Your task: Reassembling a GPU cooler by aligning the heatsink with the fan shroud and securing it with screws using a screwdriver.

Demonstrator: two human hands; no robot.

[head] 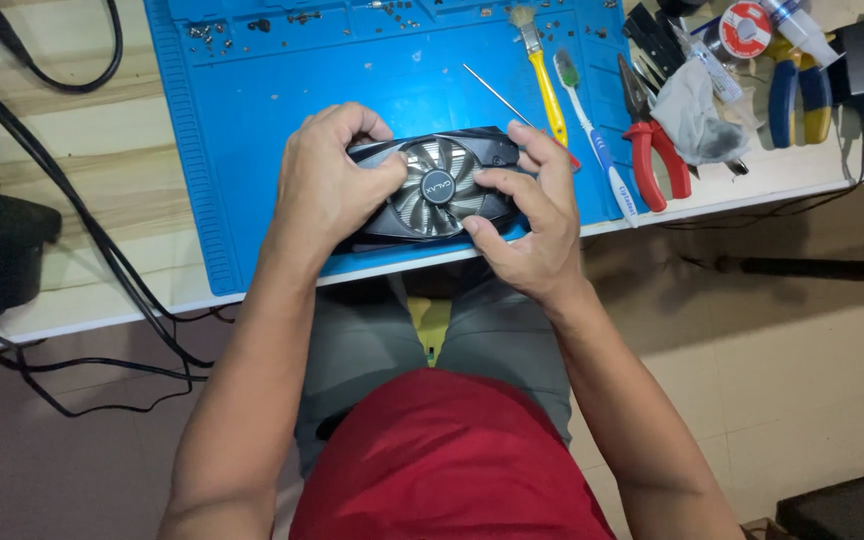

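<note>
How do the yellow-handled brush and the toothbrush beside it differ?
The yellow-handled brush has pale, tufted bristles; the toothbrush has a small greenish head. Its handle is white and blue, not yellow, and it looks longer, its end lying past the blue mat toward the table edge. Both lie untouched, roughly parallel, right of the hands.

Fan label: small round dark sticker [438, 187] at the fan hub, between both hands.
Spool label: round red-and-white sticker [747, 24] on the spool, top right of the table.
</note>
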